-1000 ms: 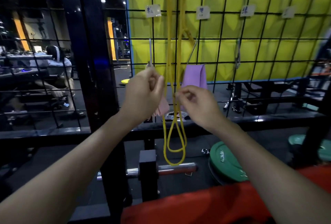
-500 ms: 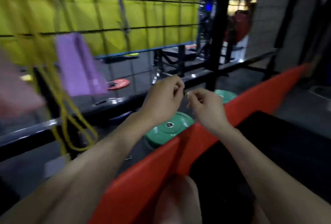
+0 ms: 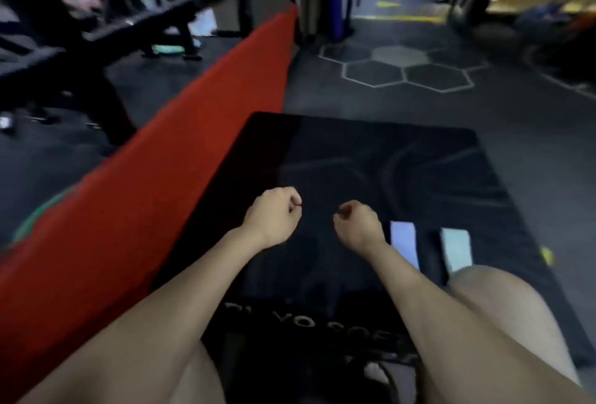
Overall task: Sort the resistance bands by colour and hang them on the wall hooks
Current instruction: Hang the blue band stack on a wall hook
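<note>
I look down at a black mat on the gym floor. Two flat resistance bands lie on it at the right: a pale blue-lilac band and a pale teal band. My left hand and my right hand hover over the middle of the mat, both with fingers curled into loose fists, and no band shows in either. My right hand is just left of the blue-lilac band, apart from it. The wall grid and its hooks are out of view.
A long red padded edge runs diagonally along the mat's left side. Behind it stand black rack frames and a green weight plate. A small yellow piece lies at the mat's right edge. My bare knee is at lower right.
My view has swung from the yellow wall grid with its hanging yellow, pink and purple bands to the right and down onto the mat. Both hands came down from the grid and hold nothing.
</note>
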